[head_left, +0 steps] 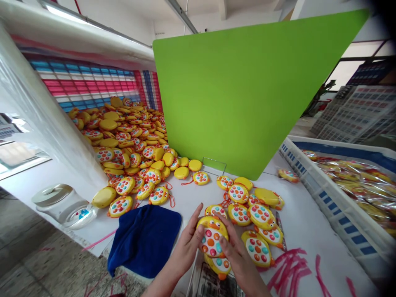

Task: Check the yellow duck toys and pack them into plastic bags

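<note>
Both my hands hold one yellow duck-shaped toy (212,236) with coloured buttons, face up, near the table's front edge. My left hand (187,243) grips its left side, fingers curled round the edge. Against its right side my right hand (236,253) presses with closed fingers. Another duck toy (220,265) lies just under the held one. A small group of the same toys (254,214) lies to the right of my hands. A big heap of duck toys (128,140) fills the far left of the white table (305,225).
A blue cloth (144,239) lies left of my hands. A green divider board (244,90) stands upright behind the toys. A white and blue crate (337,202) with bagged toys sits at the right. A clear lidded container (63,202) stands at the left edge.
</note>
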Available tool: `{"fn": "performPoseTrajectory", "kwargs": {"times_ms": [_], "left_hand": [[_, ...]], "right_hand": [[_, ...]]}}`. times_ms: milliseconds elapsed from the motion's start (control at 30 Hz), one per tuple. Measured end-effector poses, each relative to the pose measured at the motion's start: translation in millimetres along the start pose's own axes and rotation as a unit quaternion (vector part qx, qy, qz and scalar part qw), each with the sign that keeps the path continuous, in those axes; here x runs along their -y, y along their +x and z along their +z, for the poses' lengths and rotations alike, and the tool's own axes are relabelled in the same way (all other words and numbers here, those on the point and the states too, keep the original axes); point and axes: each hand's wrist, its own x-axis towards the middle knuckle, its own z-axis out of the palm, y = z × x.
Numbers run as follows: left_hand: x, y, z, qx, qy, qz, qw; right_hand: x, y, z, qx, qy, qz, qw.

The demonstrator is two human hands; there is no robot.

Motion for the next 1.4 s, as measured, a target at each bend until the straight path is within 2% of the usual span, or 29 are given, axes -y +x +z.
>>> {"fn": "performPoseTrajectory", "kwargs": {"times_ms": [133,300,433,533,600,667,700,767,833,933,967,1033,1133,1267,1400], "left_hand": [[-0.5,3.1,-2.2,-0.031,-0.019,-0.020,0.999],[1.5,12.3,-15.8,-0.101,-0.001,-0.002,0.995],[4.4,16.7,-26.3,-0.107,0.040,0.006,0.993],[1.4,12.8,-24.4,-0.079,0.001,-0.005,0.997],[-3.6,7.0,-18.6,-0.020,-0.060,-0.024,0.998],[-9.2,0.8,-12.3,0.042,-0.102,-0.054,0.992],[-11.7,-1.9,-10.0,0.053,-0.107,-0.065,0.991],[-15.8,-6.1,-9.5,0.031,-0.093,-0.067,0.993],[-18.9,-9.1,-15.8,-0.022,-0.078,-0.043,0.996],[-22.9,-14.5,-36.7,-0.099,-0.085,-0.008,0.991],[-24.1,-17.0,-45.1,-0.118,-0.099,-0.005,0.988],[-26.3,-23.0,-60.6,-0.149,-0.139,-0.023,0.979],[-26.9,-32.5,-72.5,-0.197,-0.179,-0.084,0.960],[-20.2,-41.7,-61.7,-0.207,-0.215,-0.104,0.949],[-6.1,-48.4,-36.8,-0.168,-0.240,-0.118,0.949]], "right_hand": [[2.2,2.0,2.9,0.011,0.019,0.009,1.000],[3.4,5.5,-2.9,-0.045,-0.025,0.018,0.999],[-0.3,6.4,-7.8,-0.067,-0.036,-0.005,0.997],[-1.7,5.3,-7.5,-0.062,-0.023,-0.008,0.998],[2.0,4.8,-5.1,-0.040,-0.026,-0.010,0.999],[9.8,6.2,-1.3,0.009,-0.047,-0.009,0.999],[14.5,8.1,0.7,0.044,-0.062,-0.007,0.997],[23.0,14.6,2.7,0.110,-0.092,-0.005,0.990],[26.9,24.4,-0.3,0.139,-0.117,-0.010,0.983],[21.7,40.3,-18.8,0.083,-0.189,-0.033,0.978],[17.9,44.3,-28.5,0.056,-0.236,-0.056,0.969],[9.1,48.2,-50.0,0.018,-0.352,-0.115,0.929],[-3.1,40.0,-78.4,0.021,-0.483,-0.174,0.858],[-17.1,6.6,-94.2,0.066,-0.574,-0.192,0.793],[-35.7,-30.1,-95.0,0.049,-0.655,-0.203,0.726]]}}
